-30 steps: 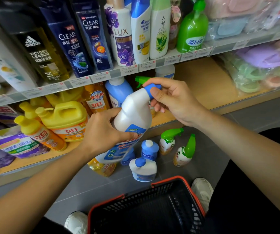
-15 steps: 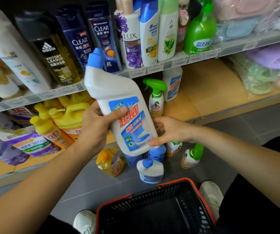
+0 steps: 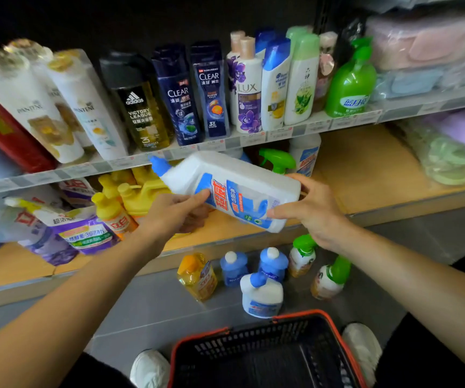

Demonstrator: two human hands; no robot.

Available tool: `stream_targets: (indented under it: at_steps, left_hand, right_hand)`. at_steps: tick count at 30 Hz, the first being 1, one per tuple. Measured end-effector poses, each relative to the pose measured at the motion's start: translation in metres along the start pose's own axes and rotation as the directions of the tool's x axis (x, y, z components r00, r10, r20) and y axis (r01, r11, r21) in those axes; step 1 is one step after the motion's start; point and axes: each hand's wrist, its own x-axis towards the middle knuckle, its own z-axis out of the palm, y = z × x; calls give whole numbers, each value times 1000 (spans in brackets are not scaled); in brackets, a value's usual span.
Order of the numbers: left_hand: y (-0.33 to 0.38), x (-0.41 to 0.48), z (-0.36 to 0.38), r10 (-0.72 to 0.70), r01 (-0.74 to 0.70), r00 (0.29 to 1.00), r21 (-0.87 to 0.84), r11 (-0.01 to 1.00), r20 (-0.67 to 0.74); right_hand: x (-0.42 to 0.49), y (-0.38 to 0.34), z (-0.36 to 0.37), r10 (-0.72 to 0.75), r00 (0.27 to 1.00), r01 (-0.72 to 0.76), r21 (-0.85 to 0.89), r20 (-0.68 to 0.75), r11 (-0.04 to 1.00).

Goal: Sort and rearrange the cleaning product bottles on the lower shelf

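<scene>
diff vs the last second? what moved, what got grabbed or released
The white bottle swung from cap up-right, through upright, to nearly flat, with its blue cap pointing left, in front of the lower shelf. The right hand left the cap and now holds the base. The left hand kept its grip on the body. Nothing was released. The floor bottles and the basket are unchanged.

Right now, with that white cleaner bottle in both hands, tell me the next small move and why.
Probably tip the white bottle upright and set it on the lower shelf beside the matching bottle at the back: the left hand and right hand hold it nearly sideways, and bare board shows there.
</scene>
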Motion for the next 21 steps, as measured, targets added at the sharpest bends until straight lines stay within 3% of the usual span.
stream_targets:
  at_steps: [3, 7, 10, 12, 16, 21]
  left_hand:
    - [-4, -5, -1, 207, -195, 977, 192, 962, -45]
    - [-3, -16, -1, 485, -467, 874, 323, 823, 28]
    - [-4, -21, 2, 678, -632, 723, 523, 573, 131]
    - [-4, -20, 3, 697, -683, 669, 581, 442, 257]
    - [-11, -22, 10, 565, -669, 733, 549, 501, 379]
    - [-20, -22, 14, 510, -604, 795, 513, 610, 330]
  right_hand:
    - [0, -6, -5, -70, 997, 68, -49, -35, 996]
    - [-7, -16, -2, -151, 988, 150, -134, 2, 980]
    - [-13, -25, 2, -204, 977, 212, -225, 60, 951]
    - [-17, -29, 7, -229, 968, 249, -258, 107, 933]
    - [-23, -33, 17, -276, 928, 341, -268, 251, 901]
    - [-22, -31, 23, -303, 903, 365, -175, 306, 914]
